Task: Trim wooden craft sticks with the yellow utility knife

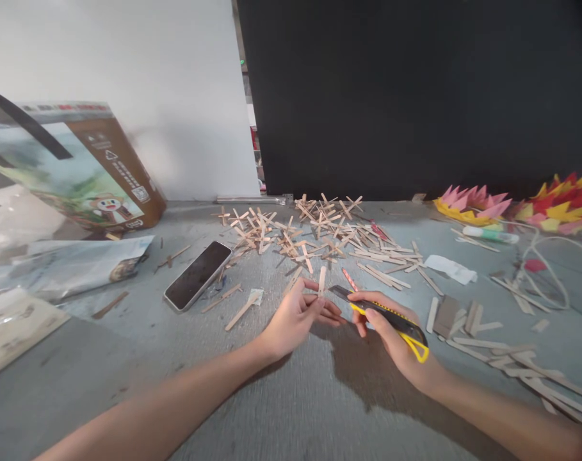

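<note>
Between the thumb and fingers of my left hand a short wooden craft stick is pinched, its upper end pointing up. My right hand is wrapped round a black and yellow utility knife. The knife's dark blade points left toward the stick, with a small gap between them. Just beyond the hands lies a pile of crossed craft sticks. Behind the blade is a thin red-patterned strip.
A phone lies left of the hands, near a printed bag and plastic packets. Loose sticks are spread at right. Farther back are a glue stick, a white cable and coloured paper crowns. A dark panel stands behind.
</note>
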